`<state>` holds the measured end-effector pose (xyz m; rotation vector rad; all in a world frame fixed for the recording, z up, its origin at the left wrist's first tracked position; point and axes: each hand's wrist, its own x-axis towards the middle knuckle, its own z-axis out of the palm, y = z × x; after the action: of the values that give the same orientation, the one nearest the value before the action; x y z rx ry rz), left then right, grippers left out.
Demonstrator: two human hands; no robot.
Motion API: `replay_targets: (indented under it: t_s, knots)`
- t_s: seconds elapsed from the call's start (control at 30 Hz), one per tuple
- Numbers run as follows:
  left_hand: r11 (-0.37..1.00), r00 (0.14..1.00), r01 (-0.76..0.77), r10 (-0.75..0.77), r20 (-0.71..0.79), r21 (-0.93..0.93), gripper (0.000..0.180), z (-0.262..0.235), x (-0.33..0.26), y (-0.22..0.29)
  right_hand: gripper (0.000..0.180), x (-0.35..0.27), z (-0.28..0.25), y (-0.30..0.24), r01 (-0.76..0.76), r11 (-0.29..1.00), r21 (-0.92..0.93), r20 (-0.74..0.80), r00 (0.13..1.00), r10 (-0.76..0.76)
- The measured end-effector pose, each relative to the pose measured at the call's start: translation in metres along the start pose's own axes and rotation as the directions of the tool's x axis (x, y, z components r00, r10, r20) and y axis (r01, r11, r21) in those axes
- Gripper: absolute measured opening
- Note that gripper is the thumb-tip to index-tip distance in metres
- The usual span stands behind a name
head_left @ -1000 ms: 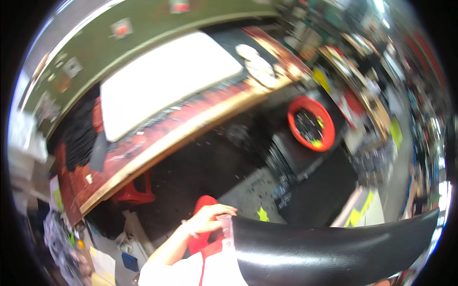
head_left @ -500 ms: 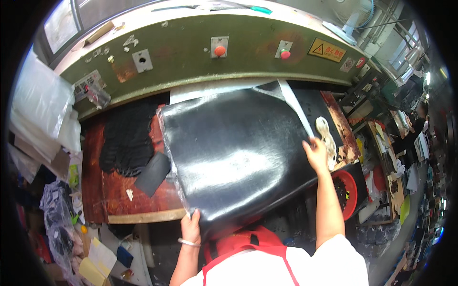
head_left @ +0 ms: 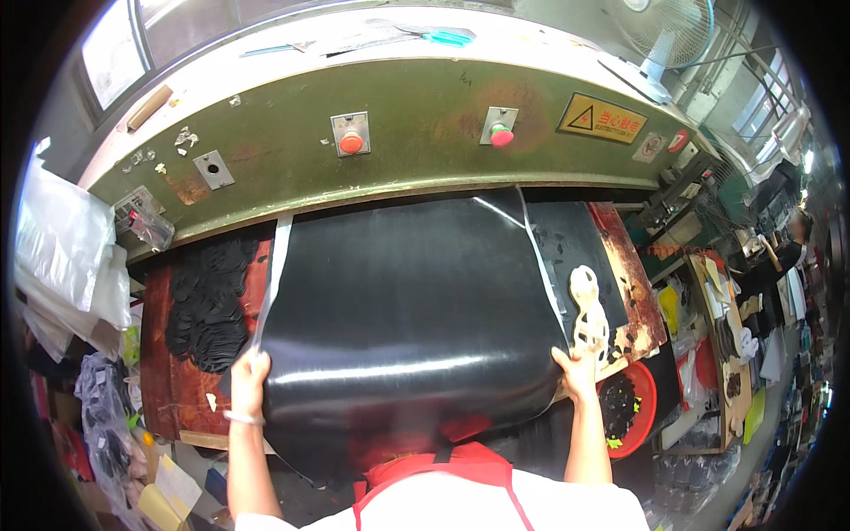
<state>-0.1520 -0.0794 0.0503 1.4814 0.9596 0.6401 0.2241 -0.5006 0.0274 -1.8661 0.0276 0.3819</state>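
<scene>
A large glossy black rubber sheet (head_left: 407, 310) lies spread over the red-brown work board (head_left: 173, 389) of a green press machine (head_left: 416, 133). My left hand (head_left: 248, 376) grips the sheet's near left edge. My right hand (head_left: 577, 365) grips its near right edge, next to a white cutting die (head_left: 587, 305). The sheet's far edge reaches under the machine's head. A pile of black cut-out pieces (head_left: 211, 305) lies on the board left of the sheet.
Two red push buttons (head_left: 351, 140) sit on the machine front. A red basket (head_left: 630, 407) with black scraps stands at lower right. Clear plastic bags (head_left: 66, 252) hang at the left. Another person (head_left: 779, 252) works at far right, beside cluttered shelves.
The view swung from the floor and basket to the machine. The sheet, first held rolled at my lap, now lies flatter and wider on the board, both hands at its near edge.
</scene>
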Motion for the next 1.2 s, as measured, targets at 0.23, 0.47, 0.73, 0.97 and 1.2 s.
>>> replay_targets:
  t_s: [0.23,0.47,0.73,0.97,1.2]
  knots:
    - [0.974,0.979,-0.135,0.103,-0.177,-0.18,0.029,0.014,0.205,-0.021,0.038,0.137,0.087,-0.095,0.333,0.917,-0.219,0.025,0.941,-0.336]
    - [0.559,0.89,-0.193,0.445,-0.095,0.807,0.031,0.025,0.044,-0.058,0.038,0.082,0.026,-0.014,0.426,0.823,-0.375,-0.082,0.87,-0.487]
    - [0.737,0.922,0.057,0.219,-0.318,0.674,0.044,0.034,-0.079,-0.065,0.019,-0.002,0.017,0.036,0.368,0.865,-0.34,-0.081,0.905,-0.417]
    - [0.552,0.898,-0.129,0.417,-0.139,0.824,0.055,0.061,0.096,-0.015,0.053,0.143,0.099,-0.061,0.475,0.704,-0.528,0.129,0.864,-0.486]
    - [0.531,0.922,0.159,0.222,-0.318,0.832,0.041,0.061,0.053,-0.05,0.051,0.095,-0.006,0.016,0.376,0.43,-0.821,-0.028,0.725,-0.689]
